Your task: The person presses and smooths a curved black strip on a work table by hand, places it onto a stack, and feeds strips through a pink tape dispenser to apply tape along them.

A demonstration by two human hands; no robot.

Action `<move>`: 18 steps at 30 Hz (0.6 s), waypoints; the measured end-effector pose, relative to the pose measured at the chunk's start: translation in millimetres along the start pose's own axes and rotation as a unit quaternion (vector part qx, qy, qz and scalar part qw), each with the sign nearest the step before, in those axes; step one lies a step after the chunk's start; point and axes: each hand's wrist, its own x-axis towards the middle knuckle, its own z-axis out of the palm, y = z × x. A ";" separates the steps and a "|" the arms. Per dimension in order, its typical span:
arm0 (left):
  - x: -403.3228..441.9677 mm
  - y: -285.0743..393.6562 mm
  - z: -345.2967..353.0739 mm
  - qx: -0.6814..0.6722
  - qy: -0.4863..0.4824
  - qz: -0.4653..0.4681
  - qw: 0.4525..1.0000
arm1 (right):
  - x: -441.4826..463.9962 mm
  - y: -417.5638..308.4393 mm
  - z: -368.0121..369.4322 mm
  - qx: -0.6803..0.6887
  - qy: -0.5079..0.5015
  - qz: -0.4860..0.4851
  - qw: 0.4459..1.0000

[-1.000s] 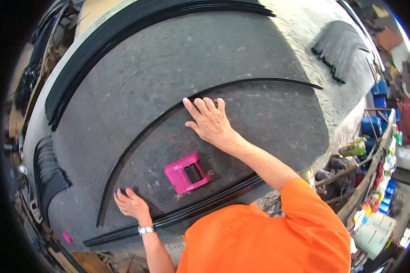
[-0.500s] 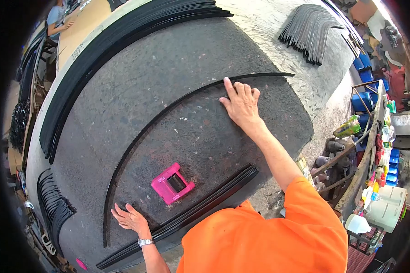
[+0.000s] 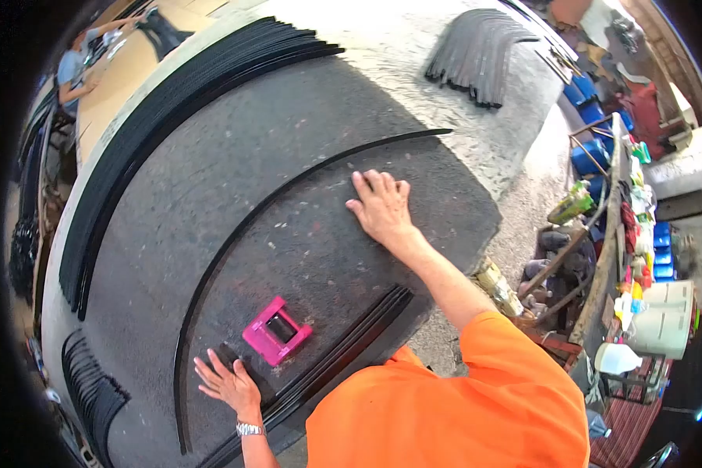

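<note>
Dark tabletop (image 3: 175,210) is filling most of the view. Along its far L edge, a thick stack of curved black strips (image 3: 136,136) is lying. Nr the middle, one single black strip (image 3: 244,223) is lying apart, bowing toward the far L edge, hollow side facing the person. Its long axis is running from nr the L end of the near edge toward the R edge, tips pointing those 2 ways. A straighter black bundle (image 3: 343,343) is following the near edge; a grey fanned pile (image 3: 480,58) is sitting by the far R corner, a black fanned pile (image 3: 93,394) at the L end.

Progress: 1 strip is lying singly, the rest are lying grouped; which are done and which are left, can't tell.

R hand (image 3: 384,207) is resting open inside the curve, nr the strip, gripping nothing. L hand (image 3: 232,388) is spreading open just beside its L part, also empty. Btwn strip and near bundle, a pink tool (image 3: 259,340) is sitting.
</note>
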 end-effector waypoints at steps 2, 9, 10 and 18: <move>0.5 -2.2 18.8 -0.004 0.016 -0.064 0.998 | -10.0 1.9 0.8 0.012 0.012 -0.008 1.000; 25.0 18.2 21.1 -0.001 0.019 -0.194 0.981 | -16.2 -1.5 -0.9 -0.005 0.014 -0.015 1.000; 20.7 17.2 21.6 0.000 0.015 -0.185 0.983 | -18.1 -0.4 -4.7 0.001 0.006 -0.021 1.000; -23.9 1.9 -16.0 0.022 -0.066 -0.124 0.990 | -68.1 5.1 -51.1 0.007 -0.067 -0.043 0.997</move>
